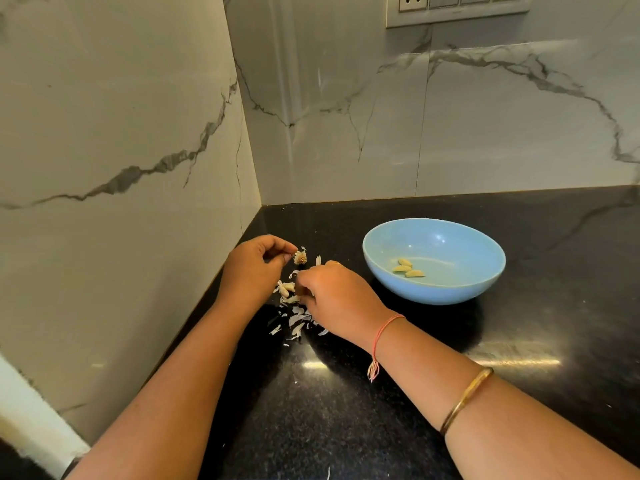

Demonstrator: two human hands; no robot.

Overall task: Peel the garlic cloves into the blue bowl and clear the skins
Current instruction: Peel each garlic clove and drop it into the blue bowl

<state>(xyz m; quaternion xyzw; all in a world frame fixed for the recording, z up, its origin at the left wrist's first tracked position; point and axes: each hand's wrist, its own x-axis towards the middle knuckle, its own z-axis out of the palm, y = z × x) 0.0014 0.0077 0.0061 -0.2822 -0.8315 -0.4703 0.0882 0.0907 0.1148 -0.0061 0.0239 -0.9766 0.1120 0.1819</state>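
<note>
Black shiny table fills a corner where two white marble walls meet, so the hands work right beside the left wall and close to the back one. A switch plate sits high on the back wall. The blue bowl stands on the table to the right of the hands, near but not touching them, with three peeled cloves lying together inside. Wide dark table stretches to the right of the bowl and toward the person, where both arms reach in. The left hand has curled fingers, and its tips pinch a dry garlic stub. The right hand is bent down with its fingers tucked into the pile, and I cannot tell what it grips. One unpeeled clove lies between the two hands. White skins are scattered on the table under and just beside the right hand. A pink thread and a gold bangle are on the right arm.
</note>
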